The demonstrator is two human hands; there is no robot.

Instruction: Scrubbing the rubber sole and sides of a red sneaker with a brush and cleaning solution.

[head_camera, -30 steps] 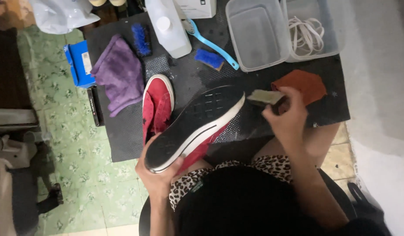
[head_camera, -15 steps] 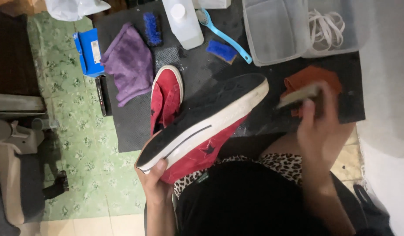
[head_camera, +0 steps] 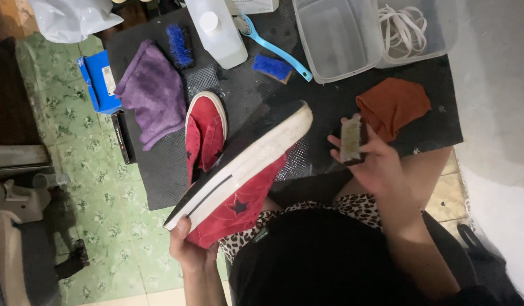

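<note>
My left hand [head_camera: 189, 250] grips the heel end of a red suede sneaker [head_camera: 245, 187], held on its side with the black sole and white rim turned up. My right hand [head_camera: 370, 161] holds a small scrub brush [head_camera: 351, 139] with pale bristles facing up, a short way right of the sneaker's toe and not touching it. The second red sneaker [head_camera: 204, 133] lies on the black mat [head_camera: 330, 102] just behind the held one.
On the mat lie a purple cloth [head_camera: 154, 93], an orange cloth [head_camera: 393, 105], a blue brush [head_camera: 179, 44], a light-blue handled brush [head_camera: 276, 48], a clear bottle [head_camera: 217, 31] and two clear tubs [head_camera: 338, 37], one holding white laces [head_camera: 406, 25]. A blue box [head_camera: 100, 82] sits at the mat's left edge.
The brush in my right hand has turned bristles-up and moved left, off the orange cloth. The held sneaker has shifted slightly right and nearer the camera.
</note>
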